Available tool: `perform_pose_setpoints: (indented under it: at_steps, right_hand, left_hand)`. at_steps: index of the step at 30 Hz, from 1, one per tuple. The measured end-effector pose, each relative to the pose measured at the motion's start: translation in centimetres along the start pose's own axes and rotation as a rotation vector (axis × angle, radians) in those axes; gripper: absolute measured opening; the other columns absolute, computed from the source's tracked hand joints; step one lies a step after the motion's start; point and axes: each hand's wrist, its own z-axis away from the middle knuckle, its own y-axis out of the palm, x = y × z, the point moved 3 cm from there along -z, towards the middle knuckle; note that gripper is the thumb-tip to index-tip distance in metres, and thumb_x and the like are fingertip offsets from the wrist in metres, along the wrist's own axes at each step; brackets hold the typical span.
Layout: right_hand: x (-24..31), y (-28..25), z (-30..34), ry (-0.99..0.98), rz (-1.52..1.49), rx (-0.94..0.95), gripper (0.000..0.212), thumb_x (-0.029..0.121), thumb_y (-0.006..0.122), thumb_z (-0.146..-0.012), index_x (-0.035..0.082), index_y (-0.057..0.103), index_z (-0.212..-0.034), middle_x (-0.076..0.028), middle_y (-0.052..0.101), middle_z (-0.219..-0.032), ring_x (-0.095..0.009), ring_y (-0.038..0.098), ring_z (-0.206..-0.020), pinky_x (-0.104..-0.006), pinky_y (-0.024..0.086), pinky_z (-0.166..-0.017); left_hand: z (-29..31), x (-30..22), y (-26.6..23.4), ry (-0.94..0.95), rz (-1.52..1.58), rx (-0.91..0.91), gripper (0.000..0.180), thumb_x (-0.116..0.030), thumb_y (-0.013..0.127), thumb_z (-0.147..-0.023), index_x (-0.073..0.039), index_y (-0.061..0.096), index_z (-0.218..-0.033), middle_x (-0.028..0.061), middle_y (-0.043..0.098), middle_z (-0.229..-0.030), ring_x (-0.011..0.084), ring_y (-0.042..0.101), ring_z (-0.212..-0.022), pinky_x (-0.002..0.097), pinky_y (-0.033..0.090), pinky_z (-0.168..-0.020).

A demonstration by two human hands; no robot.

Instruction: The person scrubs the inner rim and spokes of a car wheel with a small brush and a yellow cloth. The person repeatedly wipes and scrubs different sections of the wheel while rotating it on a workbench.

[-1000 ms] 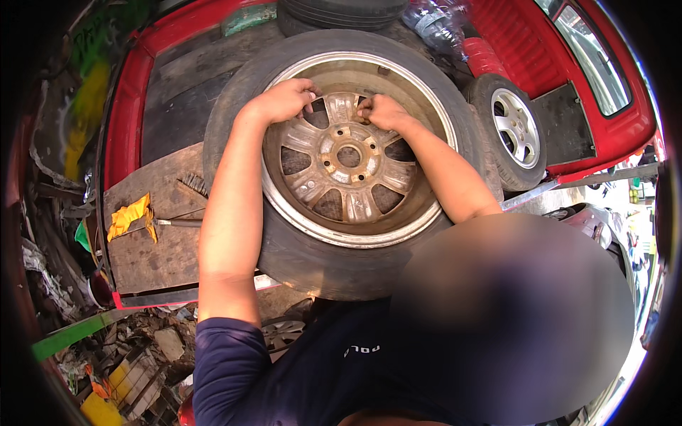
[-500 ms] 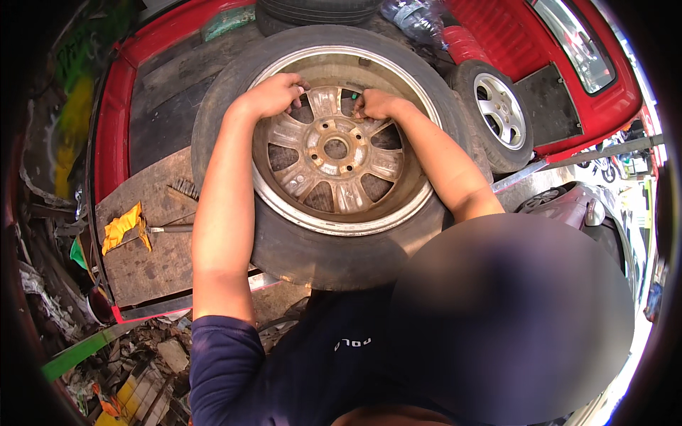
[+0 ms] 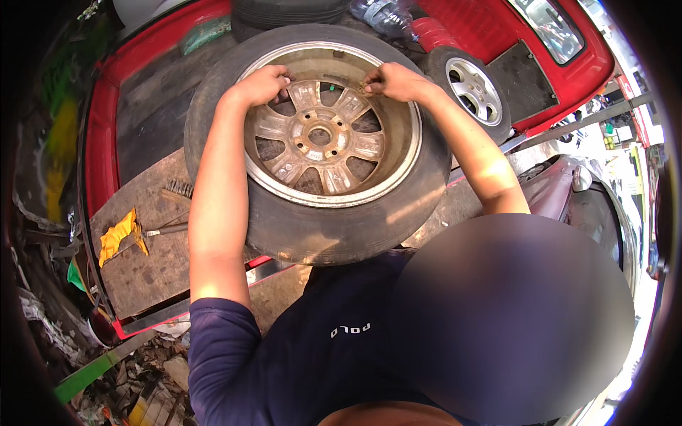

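A large tyre point(image 3: 312, 234) lies flat with a dirty alloy wheel rim point(image 3: 320, 135) in it, its spokes and hub facing up. My left hand point(image 3: 263, 86) reaches inside the rim's far left side, fingers curled down by a spoke; what they hold, if anything, is hidden. At the far right side of the rim, my right hand point(image 3: 399, 82) is closed in a pinch beside the inner wall. Something small and brownish shows at its fingertips, too small to name. A bit of green shows through the gap between two spokes at the far side.
The red pickup bed point(image 3: 103, 142) has a worn wooden board point(image 3: 142, 277) under the tyre. A wire brush point(image 3: 179, 188) and a yellow cloth point(image 3: 119, 236) beside a metal tool lie left. Another wheel point(image 3: 472, 92) stands at the right; stacked tyres point(image 3: 288, 13) and a plastic bottle point(image 3: 380, 15) are behind.
My right hand has moved right, from a far spoke to the rim's inner wall. My left hand stays at the far left of the rim, shifted slightly. The whole view has shifted a little.
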Motion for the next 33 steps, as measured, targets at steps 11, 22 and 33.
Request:
perform_pose_setpoints:
  at_steps: [11,22,33]
  right_hand:
    - [-0.9,-2.7,8.6,-0.009,-0.094,-0.135,0.026,0.021,0.065,-0.094,0.0,0.07,-0.11,-0.016,0.072,-0.088,-0.023,0.069,-0.083,-0.0376,0.051,-0.079]
    - [-2.8,-1.7,3.2,-0.219,-0.009,0.007,0.03,0.026,0.064,-0.091,0.008,0.073,-0.113,-0.021,0.071,-0.103,-0.036,0.067,-0.101,-0.0451,0.051,-0.09]
    - [0.1,5.4,-7.2,-0.371,0.361,0.148,0.027,0.003,0.057,-0.085,0.0,0.072,-0.107,-0.021,0.07,-0.113,-0.034,0.069,-0.105,-0.0427,0.057,-0.085]
  left_hand:
    - [0.3,-1.0,0.3,0.091,0.014,-0.046,0.034,-0.018,0.05,-0.1,-0.003,0.061,-0.129,0.0045,0.065,-0.089,0.0134,0.057,-0.074,0.0294,0.049,-0.069]
    - [1.6,-3.5,0.6,0.141,-0.103,-0.257,0.03,-0.018,0.054,-0.1,-0.002,0.065,-0.122,0.0109,0.07,-0.098,0.0181,0.064,-0.093,0.0339,0.05,-0.086]
    - [17.6,-7.5,7.4,-0.081,-0.49,-0.551,0.032,-0.019,0.06,-0.094,-0.004,0.064,-0.122,0.015,0.055,-0.136,0.0341,0.044,-0.136,0.0434,0.034,-0.112]
